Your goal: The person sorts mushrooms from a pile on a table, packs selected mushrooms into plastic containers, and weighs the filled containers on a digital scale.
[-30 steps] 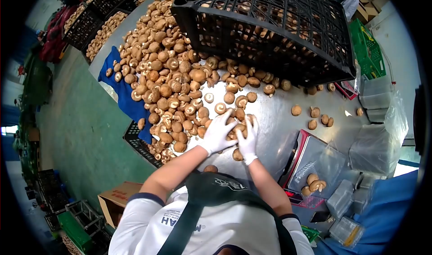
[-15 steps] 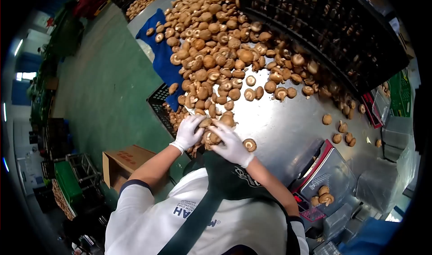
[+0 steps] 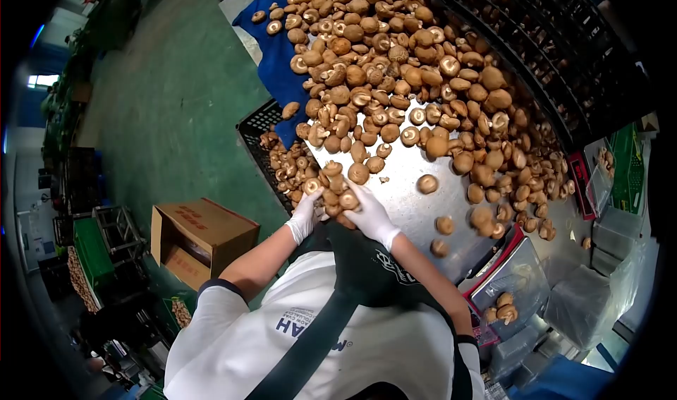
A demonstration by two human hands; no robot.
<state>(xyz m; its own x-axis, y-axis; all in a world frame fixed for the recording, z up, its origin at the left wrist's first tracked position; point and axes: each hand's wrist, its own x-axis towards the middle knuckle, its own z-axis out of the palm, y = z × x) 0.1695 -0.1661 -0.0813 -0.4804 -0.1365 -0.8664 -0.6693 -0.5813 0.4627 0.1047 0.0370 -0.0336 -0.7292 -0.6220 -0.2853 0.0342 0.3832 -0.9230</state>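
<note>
White-gloved, my left hand point(image 3: 302, 220) and right hand point(image 3: 371, 221) had fingers point(image 3: 359, 201) closed around mushrooms point(image 3: 333, 192) by the desk's point(image 3: 403, 171) near edge; so full a grip could have dropped some.

The smooth metal tabletop point(image 3: 405, 215) looks glossy; the blue draped cloth point(image 3: 276, 63) and brown cardboard box point(image 3: 224, 225) look matt.

Bright, whitish glare is thrown back by the metal tabletop point(image 3: 402, 201) just beyond the right hand point(image 3: 371, 220); the floor point(image 3: 176, 128) beyond the left hand point(image 3: 303, 218) is left dimmer, with a window point(image 3: 44, 81) blown out farther off; deep shadow is held by the crate point(image 3: 564, 68); mushrooms point(image 3: 482, 219) beside the right hand are motion-blurred; far surroundings are bent and ringed by black vignetting.
</note>
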